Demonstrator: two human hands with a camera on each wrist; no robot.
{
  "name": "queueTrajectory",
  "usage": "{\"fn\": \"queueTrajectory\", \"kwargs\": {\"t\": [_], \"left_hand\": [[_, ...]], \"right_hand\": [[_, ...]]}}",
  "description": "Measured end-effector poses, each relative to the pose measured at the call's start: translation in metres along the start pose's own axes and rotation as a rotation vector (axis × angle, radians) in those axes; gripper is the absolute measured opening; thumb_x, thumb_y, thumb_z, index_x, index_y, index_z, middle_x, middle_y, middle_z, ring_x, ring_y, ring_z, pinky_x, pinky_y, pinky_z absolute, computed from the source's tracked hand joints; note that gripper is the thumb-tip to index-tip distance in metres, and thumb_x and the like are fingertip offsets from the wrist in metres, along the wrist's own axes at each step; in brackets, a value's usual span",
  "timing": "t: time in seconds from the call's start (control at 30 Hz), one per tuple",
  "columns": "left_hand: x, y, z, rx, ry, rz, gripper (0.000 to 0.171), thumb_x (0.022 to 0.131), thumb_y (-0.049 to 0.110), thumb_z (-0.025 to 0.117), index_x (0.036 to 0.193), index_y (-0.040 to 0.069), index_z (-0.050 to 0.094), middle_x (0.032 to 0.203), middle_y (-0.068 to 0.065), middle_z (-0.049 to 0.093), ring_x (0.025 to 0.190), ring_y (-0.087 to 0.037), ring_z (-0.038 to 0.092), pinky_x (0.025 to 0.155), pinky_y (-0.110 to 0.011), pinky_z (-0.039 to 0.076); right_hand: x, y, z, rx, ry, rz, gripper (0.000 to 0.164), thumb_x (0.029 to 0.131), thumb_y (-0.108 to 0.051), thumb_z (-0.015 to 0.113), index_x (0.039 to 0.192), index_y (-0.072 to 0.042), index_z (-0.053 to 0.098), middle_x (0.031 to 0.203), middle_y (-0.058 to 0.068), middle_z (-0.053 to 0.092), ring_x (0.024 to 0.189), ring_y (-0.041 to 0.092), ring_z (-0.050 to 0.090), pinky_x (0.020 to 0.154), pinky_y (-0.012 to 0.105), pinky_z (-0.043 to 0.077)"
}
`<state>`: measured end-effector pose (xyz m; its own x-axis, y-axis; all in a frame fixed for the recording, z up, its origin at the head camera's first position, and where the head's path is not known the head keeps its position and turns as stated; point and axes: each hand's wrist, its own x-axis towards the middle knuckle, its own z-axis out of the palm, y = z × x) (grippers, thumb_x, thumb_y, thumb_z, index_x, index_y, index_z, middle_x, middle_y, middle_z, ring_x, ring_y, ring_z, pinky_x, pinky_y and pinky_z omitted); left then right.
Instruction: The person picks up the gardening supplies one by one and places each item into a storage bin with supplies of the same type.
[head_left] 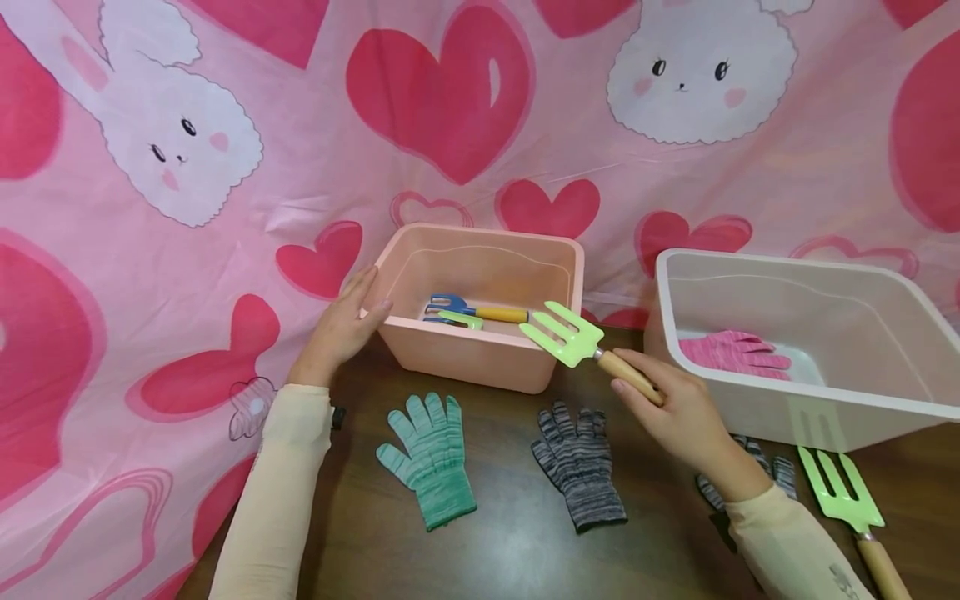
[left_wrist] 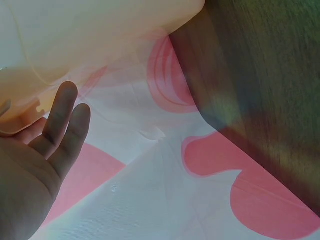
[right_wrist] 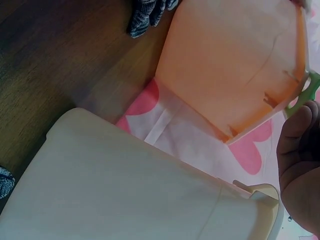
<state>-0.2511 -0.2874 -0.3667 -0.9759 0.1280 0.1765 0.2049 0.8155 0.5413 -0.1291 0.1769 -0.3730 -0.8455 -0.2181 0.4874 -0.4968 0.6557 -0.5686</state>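
In the head view, the right hand (head_left: 671, 404) pinches the wooden handle of a green fork (head_left: 588, 343), whose prongs point to ten o'clock at the pink bin's (head_left: 465, 354) five o'clock corner; whether they touch the rim I cannot tell. The left hand (head_left: 341, 325), fingers spread, touches that bin at nine o'clock. Inside lies a blue fork with a yellow handle (head_left: 501, 315). A teal glove (head_left: 431, 462) lies at seven o'clock, a dark glove (head_left: 581, 467) at five, another green fork (head_left: 855, 507) at four. The white bin (head_left: 862, 408) at three o'clock holds a pink glove (head_left: 735, 354).
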Motion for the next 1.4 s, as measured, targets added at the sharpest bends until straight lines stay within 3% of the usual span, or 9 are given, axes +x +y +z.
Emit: {"fn": "queueTrajectory", "kwargs": {"t": [0.37, 0.63, 0.87, 1.1, 1.4], "left_hand": [[-0.001, 0.001, 0.0, -0.002, -0.001, 0.004, 0.083, 0.097, 0.062, 0.05, 0.163, 0.022, 0.02, 0.167, -0.007, 0.019, 0.15, -0.036, 0.02, 0.113, -0.067, 0.024], [0.0, 0.001, 0.0, 0.002, 0.018, 0.011, 0.081, 0.098, 0.056, 0.052, 0.163, 0.021, 0.02, 0.167, -0.008, 0.02, 0.15, -0.037, 0.021, 0.112, -0.068, 0.024], [0.001, 0.001, 0.001, 0.0, 0.015, -0.004, 0.083, 0.097, 0.06, 0.053, 0.163, 0.023, 0.02, 0.167, -0.006, 0.02, 0.15, -0.036, 0.021, 0.112, -0.067, 0.025], [0.0, -0.002, 0.002, -0.008, 0.012, 0.006, 0.083, 0.097, 0.061, 0.051, 0.163, 0.022, 0.02, 0.167, -0.007, 0.02, 0.151, -0.035, 0.02, 0.113, -0.067, 0.023], [0.002, -0.004, 0.002, -0.032, 0.02, 0.057, 0.077, 0.1, 0.048, 0.054, 0.162, 0.015, 0.023, 0.166, -0.01, 0.021, 0.15, -0.035, 0.02, 0.115, -0.063, 0.022]], "right_hand": [[0.005, 0.006, 0.0, 0.017, -0.032, -0.014, 0.047, 0.089, -0.015, 0.079, 0.133, -0.009, 0.065, 0.09, 0.0, 0.064, 0.068, 0.015, 0.049, 0.052, 0.027, 0.045], [0.016, 0.006, 0.0, 0.022, -0.037, -0.051, 0.045, 0.088, -0.011, 0.078, 0.131, -0.008, 0.066, 0.093, 0.002, 0.067, 0.069, 0.015, 0.05, 0.054, 0.027, 0.046], [0.026, 0.005, 0.0, 0.038, -0.146, 0.028, 0.043, 0.094, -0.021, 0.074, 0.134, -0.011, 0.064, 0.082, 0.0, 0.058, 0.067, 0.017, 0.05, 0.052, 0.029, 0.046], [0.034, 0.0, 0.002, 0.02, -0.224, 0.075, 0.049, 0.095, -0.03, 0.072, 0.14, -0.013, 0.06, 0.084, 0.002, 0.057, 0.069, 0.019, 0.051, 0.053, 0.03, 0.048], [0.041, -0.007, 0.002, -0.027, -0.214, 0.056, 0.048, 0.094, -0.03, 0.074, 0.135, -0.008, 0.063, 0.089, 0.005, 0.063, 0.071, 0.02, 0.053, 0.056, 0.031, 0.048]]}}
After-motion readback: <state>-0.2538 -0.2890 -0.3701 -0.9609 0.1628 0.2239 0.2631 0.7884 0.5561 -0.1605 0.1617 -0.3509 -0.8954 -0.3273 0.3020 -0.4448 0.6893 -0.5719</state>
